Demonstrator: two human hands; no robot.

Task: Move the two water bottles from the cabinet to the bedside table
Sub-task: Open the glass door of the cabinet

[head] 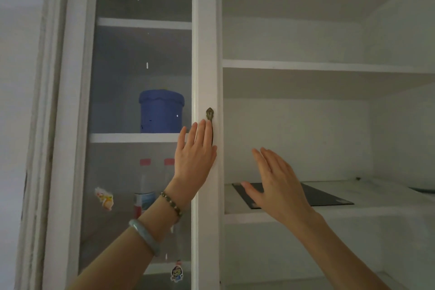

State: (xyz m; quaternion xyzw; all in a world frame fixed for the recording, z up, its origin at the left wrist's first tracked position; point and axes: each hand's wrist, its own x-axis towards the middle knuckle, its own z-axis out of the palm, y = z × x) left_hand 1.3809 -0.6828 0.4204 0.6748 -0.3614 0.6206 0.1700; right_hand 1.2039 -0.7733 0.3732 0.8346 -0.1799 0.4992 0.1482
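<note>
Two clear water bottles with red caps stand side by side on a lower shelf behind the glass door (141,66) of a white cabinet: one bottle (145,186) on the left, the other bottle (168,172) partly hidden by my left wrist. My left hand (195,150) lies flat against the door's white frame, fingers spread, touching the brass handle (210,117). My right hand (275,179) hovers open in front of the open right compartment, holding nothing.
A blue lidded tub (161,112) sits on the shelf above the bottles. A dark flat panel (324,198) lies on the right compartment's shelf. Cartoon stickers (104,198) are on the glass. The wall is at the left.
</note>
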